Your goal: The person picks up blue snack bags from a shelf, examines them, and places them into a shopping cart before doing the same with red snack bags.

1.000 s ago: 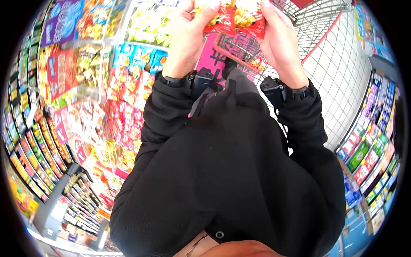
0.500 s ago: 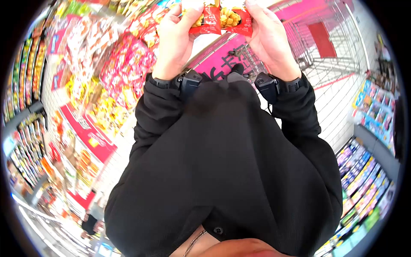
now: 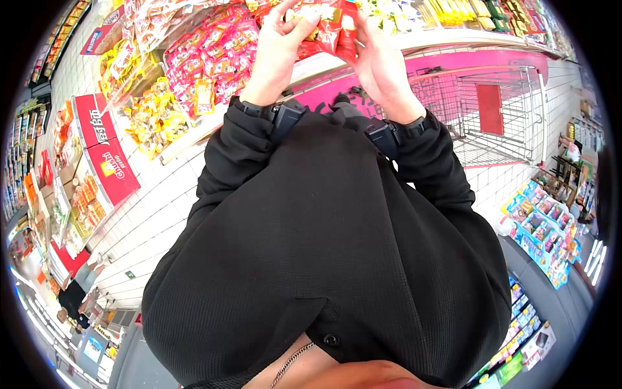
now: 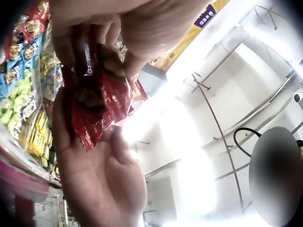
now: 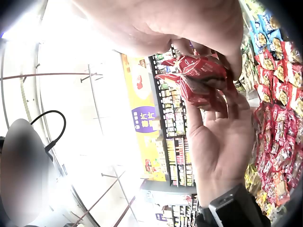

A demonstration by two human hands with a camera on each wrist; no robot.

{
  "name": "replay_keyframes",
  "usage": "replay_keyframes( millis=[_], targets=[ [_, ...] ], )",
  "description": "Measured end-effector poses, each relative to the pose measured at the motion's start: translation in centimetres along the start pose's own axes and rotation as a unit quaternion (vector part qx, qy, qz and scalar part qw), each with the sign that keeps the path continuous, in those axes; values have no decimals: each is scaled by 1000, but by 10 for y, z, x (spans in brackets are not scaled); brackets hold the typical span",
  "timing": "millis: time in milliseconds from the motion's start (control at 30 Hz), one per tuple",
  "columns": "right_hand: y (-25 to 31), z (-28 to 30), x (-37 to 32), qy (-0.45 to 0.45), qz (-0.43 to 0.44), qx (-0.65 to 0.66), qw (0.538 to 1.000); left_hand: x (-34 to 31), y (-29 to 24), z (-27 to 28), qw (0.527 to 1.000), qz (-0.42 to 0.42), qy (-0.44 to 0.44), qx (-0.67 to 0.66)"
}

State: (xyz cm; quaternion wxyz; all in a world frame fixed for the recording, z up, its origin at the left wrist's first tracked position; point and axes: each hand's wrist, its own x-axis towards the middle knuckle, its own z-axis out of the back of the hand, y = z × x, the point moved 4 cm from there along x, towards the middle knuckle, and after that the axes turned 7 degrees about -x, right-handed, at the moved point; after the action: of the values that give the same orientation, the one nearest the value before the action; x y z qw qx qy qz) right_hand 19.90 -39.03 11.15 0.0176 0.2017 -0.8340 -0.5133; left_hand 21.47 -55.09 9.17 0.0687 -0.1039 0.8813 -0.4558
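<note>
Red snack packets point(image 3: 330, 27) lie bunched together between the two hands, at the top of the head view. My left hand point(image 3: 275, 58) holds their left side, thumb over the front. On the other side, my right hand point(image 3: 383, 72) has its fingers and thumb at the packets' edge. The left wrist view shows the shiny red wrapper point(image 4: 111, 106) crumpled, with the right palm point(image 4: 102, 184) turned up beneath it. In the right wrist view the packets point(image 5: 201, 78) sit between the curled fingers of both hands.
Bins of pink packets point(image 3: 217, 55) and yellow packets point(image 3: 157, 113) lie at left, with more sweets beyond the hands. A wire shopping cart point(image 3: 512, 117) with a red panel stands at right. A person point(image 3: 74, 298) is far off at lower left.
The head view has swung, bringing the cart fully into sight at right. The two packets, spread side by side before, are now bunched together, and the right hand has turned.
</note>
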Motion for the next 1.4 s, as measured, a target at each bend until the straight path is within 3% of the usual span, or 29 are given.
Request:
replay_keyframes(
  millis=[167,200,300,333,433,467,667,833,867,1000,1100,1133,1267,1367,1400],
  targets=[
    [-12,-6,23,71,-37,-18,997,3,16,26,995,-18,6,97],
    [-16,-10,28,75,-42,-2,996,-3,15,32,996,79,-27,-38],
    [-10,-27,39,89,11,-95,991,-18,-5,12,990,83,64,-89],
    [-5,-31,41,98,26,-113,988,-20,-12,11,987,85,126,-43],
    [5,-42,45,114,29,-212,970,-25,-6,20,971,97,153,-155],
    [-3,-36,56,125,37,-228,965,-24,-5,24,958,90,225,-151],
    [11,-33,67,139,62,-260,954,-8,-10,9,938,176,127,-271],
    [27,-15,80,112,98,-334,931,5,-8,-5,976,145,58,-152],
    [28,-12,82,119,104,-316,936,9,-2,1,972,134,100,-167],
    [39,-2,89,123,121,-326,930,13,-6,-22,983,121,58,-124],
    [42,11,94,137,98,-342,924,21,1,-17,961,159,79,-210],
    [41,14,96,146,93,-320,931,25,4,-17,920,173,155,-316],
    [35,29,105,152,89,-285,942,30,13,-16,929,183,131,-293],
    [31,40,113,95,57,-300,948,32,18,-20,952,182,98,-226],
    [21,43,116,130,28,-291,947,32,21,-25,964,179,68,-184]
  ],
)
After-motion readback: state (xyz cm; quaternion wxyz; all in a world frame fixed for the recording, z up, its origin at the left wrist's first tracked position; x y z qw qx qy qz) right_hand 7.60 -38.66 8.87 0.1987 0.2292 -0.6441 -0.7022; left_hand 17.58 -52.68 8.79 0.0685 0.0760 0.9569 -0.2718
